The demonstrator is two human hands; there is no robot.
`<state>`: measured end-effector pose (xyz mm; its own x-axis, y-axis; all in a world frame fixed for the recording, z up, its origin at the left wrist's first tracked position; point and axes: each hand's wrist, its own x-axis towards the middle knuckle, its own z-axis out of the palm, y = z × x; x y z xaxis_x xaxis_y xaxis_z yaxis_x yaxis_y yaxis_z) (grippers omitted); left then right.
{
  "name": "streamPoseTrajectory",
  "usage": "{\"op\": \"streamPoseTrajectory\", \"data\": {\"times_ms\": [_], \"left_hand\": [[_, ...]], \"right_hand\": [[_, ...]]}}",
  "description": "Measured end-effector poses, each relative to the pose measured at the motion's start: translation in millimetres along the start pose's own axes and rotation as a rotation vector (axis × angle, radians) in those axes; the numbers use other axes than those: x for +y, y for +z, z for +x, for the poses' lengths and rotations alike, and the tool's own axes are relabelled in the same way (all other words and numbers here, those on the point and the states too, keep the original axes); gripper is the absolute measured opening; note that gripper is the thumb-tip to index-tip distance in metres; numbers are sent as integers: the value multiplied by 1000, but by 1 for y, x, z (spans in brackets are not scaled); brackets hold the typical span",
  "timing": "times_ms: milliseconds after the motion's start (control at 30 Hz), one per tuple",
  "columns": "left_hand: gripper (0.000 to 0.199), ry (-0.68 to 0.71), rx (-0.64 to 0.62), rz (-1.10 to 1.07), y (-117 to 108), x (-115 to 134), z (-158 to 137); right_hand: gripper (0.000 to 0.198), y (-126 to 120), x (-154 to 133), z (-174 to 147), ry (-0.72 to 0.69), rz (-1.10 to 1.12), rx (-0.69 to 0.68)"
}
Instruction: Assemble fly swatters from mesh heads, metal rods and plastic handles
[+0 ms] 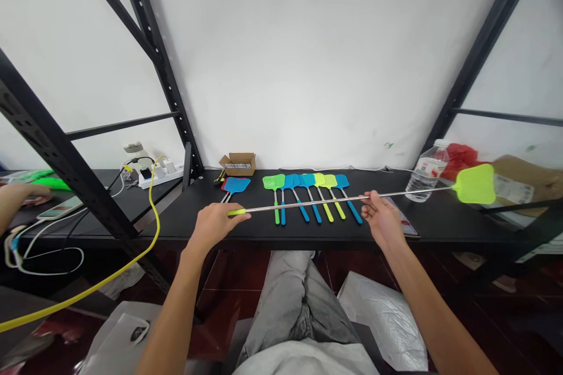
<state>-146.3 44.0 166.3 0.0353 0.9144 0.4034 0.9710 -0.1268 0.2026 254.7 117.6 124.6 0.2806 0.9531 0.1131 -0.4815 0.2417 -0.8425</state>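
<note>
A yellow-green fly swatter (475, 185) with a long, drawn-out metal rod is held level across the front of the black table. My left hand (215, 224) is closed round its short grip. Farther along, my right hand (382, 215) pinches the rod between thumb and fingers, with the swatter head out to the right. Behind the rod lies a fanned row of several fly swatters (308, 180) in green, blue and yellow, handles toward me. Just beyond my left hand, a blue fly swatter (237, 185) overlaps a red one, their handles partly hidden.
A small cardboard box (238, 163) stands by the wall. A water bottle (427, 170) and red plastic bag (460, 161) are at the right. A yellow cable (152, 211) runs past a power strip (162, 176) at left. Another person's hand (17, 199) rests beside a phone (60, 207).
</note>
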Motion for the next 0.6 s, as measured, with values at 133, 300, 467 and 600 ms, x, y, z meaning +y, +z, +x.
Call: {"op": "streamPoseTrajectory", "data": {"times_ms": [133,300,467,600], "left_hand": [[46,7,4,25,0,1,1],[47,12,-3,53,-1,5,2],[47,-5,-6,69,-4,8,1],[46,-22,-4,79,-6,8,1]], "right_hand": [[33,-1,0,1,-17,3,14],[32,-2,-1,2,-32,13,32],[32,0,-1,1,-38,30,26],[33,0,2,1,-42,35,23]]}}
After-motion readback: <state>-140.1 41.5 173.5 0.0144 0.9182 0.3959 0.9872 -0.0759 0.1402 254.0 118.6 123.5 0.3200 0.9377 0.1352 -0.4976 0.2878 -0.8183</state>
